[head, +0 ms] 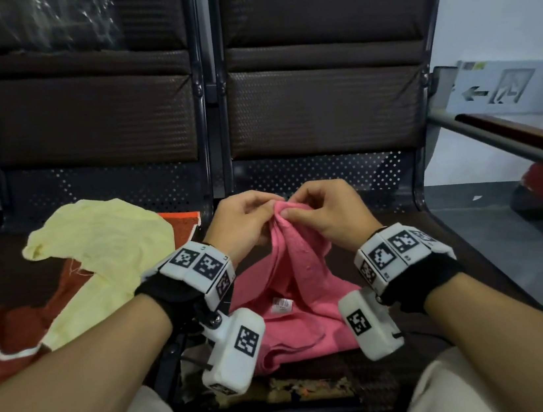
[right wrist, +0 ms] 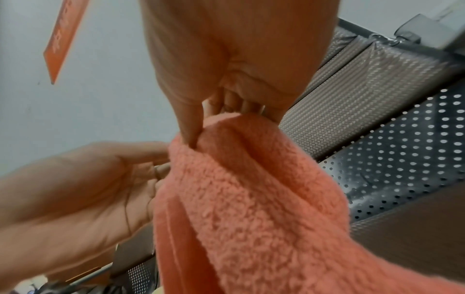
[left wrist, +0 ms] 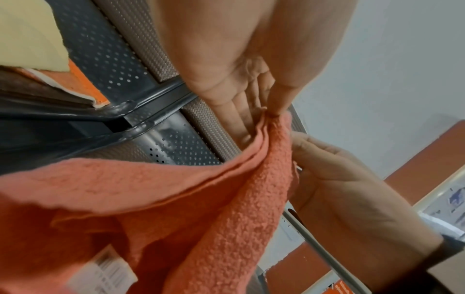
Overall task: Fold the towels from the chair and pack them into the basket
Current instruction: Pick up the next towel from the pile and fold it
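Note:
A pink towel [head: 302, 281] lies bunched on the right seat of the dark chair [head: 318, 102], its top edge lifted. My left hand [head: 247, 217] and my right hand [head: 322, 207] meet at that raised edge and both pinch it between thumb and fingers. In the left wrist view the left hand [left wrist: 264, 111] pinches the towel [left wrist: 176, 199] at its hem, with the right hand [left wrist: 334, 179] just beyond. In the right wrist view the thumb of the right hand [right wrist: 201, 127] presses into the towel [right wrist: 251, 199]. A white label [head: 283, 304] shows on the towel. A yellow towel [head: 104, 255] lies crumpled on the left seat.
A red-brown cloth with white trim [head: 10, 330] lies under the yellow towel on the left seat. A grey metal armrest [head: 496, 138] stands at the right, with a white sign [head: 506, 85] behind it. No basket shows in any view.

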`<state>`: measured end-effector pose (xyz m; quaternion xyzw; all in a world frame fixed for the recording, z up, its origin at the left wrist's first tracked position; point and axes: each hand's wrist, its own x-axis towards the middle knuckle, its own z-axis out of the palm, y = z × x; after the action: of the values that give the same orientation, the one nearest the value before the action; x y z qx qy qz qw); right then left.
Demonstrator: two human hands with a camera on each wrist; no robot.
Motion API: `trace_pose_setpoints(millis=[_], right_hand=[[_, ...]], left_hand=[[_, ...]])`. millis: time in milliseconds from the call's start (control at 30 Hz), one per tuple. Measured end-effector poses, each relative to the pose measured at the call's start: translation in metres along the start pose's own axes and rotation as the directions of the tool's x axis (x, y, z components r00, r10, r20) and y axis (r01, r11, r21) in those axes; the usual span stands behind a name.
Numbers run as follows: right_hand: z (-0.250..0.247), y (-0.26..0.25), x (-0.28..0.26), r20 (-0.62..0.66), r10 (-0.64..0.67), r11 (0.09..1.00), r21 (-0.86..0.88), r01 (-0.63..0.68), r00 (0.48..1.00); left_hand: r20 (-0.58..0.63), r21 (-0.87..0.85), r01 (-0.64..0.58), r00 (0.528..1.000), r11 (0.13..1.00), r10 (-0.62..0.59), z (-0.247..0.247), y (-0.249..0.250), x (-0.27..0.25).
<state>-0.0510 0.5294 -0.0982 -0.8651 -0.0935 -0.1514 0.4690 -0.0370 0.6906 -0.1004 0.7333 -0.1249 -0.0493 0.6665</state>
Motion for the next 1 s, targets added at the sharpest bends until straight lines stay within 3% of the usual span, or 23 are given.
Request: trace_pose_setpoints(millis=[133, 233, 400, 467, 567, 700, 800, 867, 1000], right_hand=[[0.002, 0.002, -0.002, -0.023, 0.059, 0.997, -0.057, -0.060, 0.998], [0.000, 0.003, -0.004, -0.005, 0.050, 0.998, -0.045, -0.050, 0.999], [-0.002, 0.000, -0.010, 0.141, 0.061, 0.997, 0.043, -0.068, 0.988], [-0.006, 0.003, -0.012, 0.226, 0.069, 0.991, -0.127, -0.041, 0.972], [-0.010, 0.004, -0.020, 0.354, 0.098, 0.884, -0.460, 0.083, 0.930], [-0.005, -0.008, -0.023, 0.280, 0.073, 0.852, -0.517, 0.086, 0.957], [-0.008, -0.018, -0.026, 0.224, 0.089, 0.908, -0.420, 0.014, 0.971], [-0.011, -0.023, -0.029, 0.269, 0.093, 0.874, -0.484, 0.051, 0.959], [-0.017, -0.028, -0.038, 0.366, 0.083, 0.811, -0.565, 0.151, 0.927]], left_hand=[[0.060, -0.084, 0.074, 0.996, 0.994, -0.069, -0.002, 0.006, -0.006], [0.097, -0.007, 0.029, 0.995, 1.000, -0.028, -0.004, 0.006, -0.012], [0.006, 0.100, -0.015, 1.000, 0.995, 0.015, -0.008, 0.003, -0.013], [-0.093, 0.109, -0.020, 0.995, 0.994, 0.030, -0.010, 0.001, -0.010], [-0.270, 0.176, -0.003, 0.962, 0.984, 0.051, -0.013, 0.003, -0.007], [-0.321, 0.191, 0.038, 0.947, 0.981, 0.026, -0.012, 0.008, -0.005], [-0.288, 0.187, 0.038, 0.957, 0.982, 0.018, -0.012, 0.013, -0.007], [-0.218, 0.238, 0.035, 0.976, 0.971, 0.019, -0.013, 0.015, -0.009], [0.061, 0.384, -0.027, 0.998, 0.923, 0.004, -0.020, 0.017, -0.021]])
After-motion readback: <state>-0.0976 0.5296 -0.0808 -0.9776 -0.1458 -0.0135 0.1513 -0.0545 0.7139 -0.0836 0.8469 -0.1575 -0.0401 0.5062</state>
